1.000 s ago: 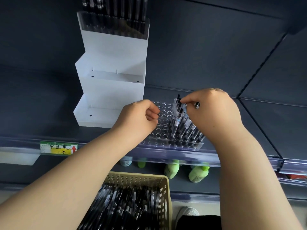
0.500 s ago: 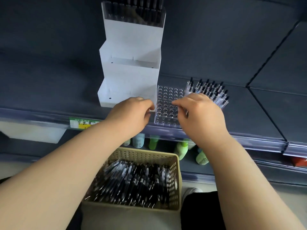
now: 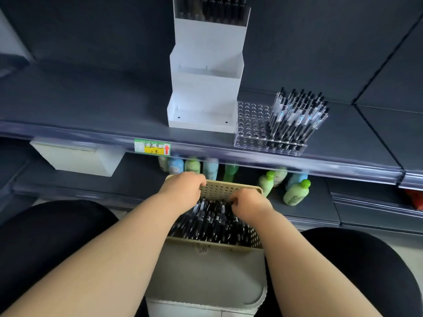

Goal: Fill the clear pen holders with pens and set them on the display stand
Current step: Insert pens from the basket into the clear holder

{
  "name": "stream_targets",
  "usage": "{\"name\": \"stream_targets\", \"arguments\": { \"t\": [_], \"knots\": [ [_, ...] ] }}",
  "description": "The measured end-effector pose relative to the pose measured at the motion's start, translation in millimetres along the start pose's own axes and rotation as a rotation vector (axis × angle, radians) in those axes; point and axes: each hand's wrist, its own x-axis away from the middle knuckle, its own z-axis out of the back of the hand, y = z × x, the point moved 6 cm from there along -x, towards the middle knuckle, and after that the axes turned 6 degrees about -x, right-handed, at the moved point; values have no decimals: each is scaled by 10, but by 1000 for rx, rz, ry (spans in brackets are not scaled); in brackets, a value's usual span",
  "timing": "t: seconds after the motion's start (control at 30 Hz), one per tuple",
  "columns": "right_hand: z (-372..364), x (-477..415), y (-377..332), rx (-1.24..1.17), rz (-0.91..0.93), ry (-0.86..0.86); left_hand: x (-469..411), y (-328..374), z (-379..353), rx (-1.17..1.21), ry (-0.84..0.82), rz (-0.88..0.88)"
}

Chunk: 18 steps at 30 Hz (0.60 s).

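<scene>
Both hands are reaching down into a beige perforated basket (image 3: 231, 187) with their fingers curled: the left hand (image 3: 183, 188) is hovering at the far left corner, knuckles up, its fingertips bending toward the basket's holed back wall, and the right hand (image 3: 249, 204) is dipping its fingertips into the heap of loose pens (image 3: 206, 223) near the right side. Motion blur and the backs of the hands are hiding the fingertips, so I cannot tell whether either hand is actually pinching a pen or only touching the pile. The basket is sitting between the person's knees, which are showing as dark shapes at the lower left and right. Up on the grey shelf (image 3: 91, 106), the clear pen holder (image 3: 251, 124) is standing at the front edge, just beside the right side of the white display stand (image 3: 206, 88); its left columns of holes are showing bare, and its right part is carrying a bunch of standing pens (image 3: 297, 115) leaning slightly rightward. The stand's two lower steps are showing their white ledges, and a filled holder (image 3: 210, 10) of dark pens is sitting on its top step. A green and yellow price label (image 3: 152, 146) is sticking to the shelf's front rail, and green and blue bottles (image 3: 296, 193) are standing on the lower shelf behind the basket.
</scene>
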Motion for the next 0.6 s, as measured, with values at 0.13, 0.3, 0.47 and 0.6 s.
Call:
{"name": "stream_targets", "arguments": {
  "t": [0.13, 0.3, 0.47, 0.6],
  "knots": [
    [-417, -62, 43, -135, -68, -94, 6, -160, -407, 16, -137, 104],
    [-723, -157, -79, -212, -69, -157, -54, -288, -783, 55, -252, 223],
    [-842, -360, -266, -256, -48, -133, -187, -296, -995, 64, -291, 313],
    [-935, -546, -316, -265, -133, -130, -307, -321, -1151, 51, -326, 440]
  ]
}}
